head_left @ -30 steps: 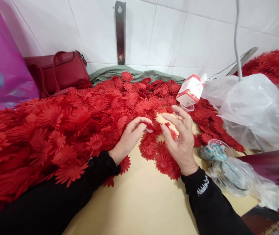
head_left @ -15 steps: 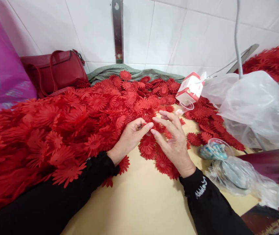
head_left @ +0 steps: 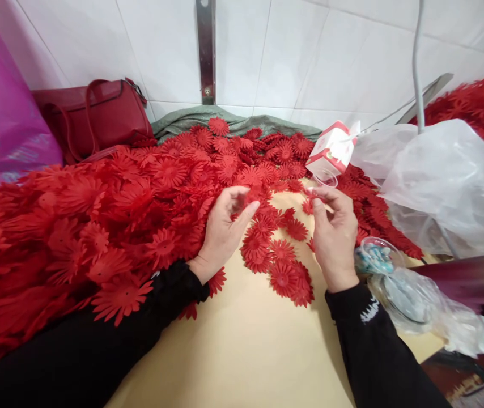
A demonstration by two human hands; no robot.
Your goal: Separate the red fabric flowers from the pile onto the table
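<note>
A large heap of red fabric daisy flowers (head_left: 97,215) covers the left and back of the tan table (head_left: 246,345). My left hand (head_left: 223,229) rests at the edge of the heap, fingers curled and pinching a red flower (head_left: 254,195) at its tips. My right hand (head_left: 334,235) is raised a little to the right, apart from the left, fingers curled around a small red flower (head_left: 309,205). A small cluster of loose flowers (head_left: 280,266) lies flat on the table between and below both hands. Black sleeves cover both arms.
A red handbag (head_left: 93,116) and a pink bag (head_left: 4,124) stand at the back left. A white-and-red carton (head_left: 331,150) over a clear cup (head_left: 325,180), a big clear plastic bag (head_left: 441,181) and a bag of blue-white bits (head_left: 373,258) crowd the right. White tiled wall behind.
My right hand has pulled away from the left, moving right and up, and its spread fingers have curled around a small flower. The left hand stayed at the heap's edge.
</note>
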